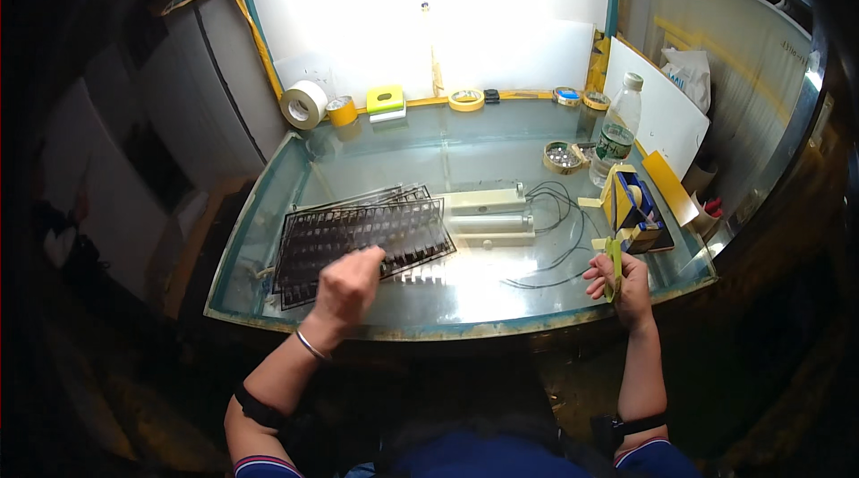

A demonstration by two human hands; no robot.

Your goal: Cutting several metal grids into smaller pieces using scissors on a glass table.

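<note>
Glossy, brightly lit surface with tape rolls along the back edge. Left hand fisted, fingers closed on the near edge of black grid sheets. Right hand near the front right corner, fingers wrapped round a yellow-green strip.

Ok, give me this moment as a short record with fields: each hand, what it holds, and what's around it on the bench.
left hand: closed, resting on the near edge of the dark grid sheets
right hand: gripping a yellow-green strip upright
bench: glass top, lit from behind
centre: two pale bars with black wires running off them
right side: tape dispenser, bottle, small tin
back edge: white tape roll, yellow tape rolls
</note>
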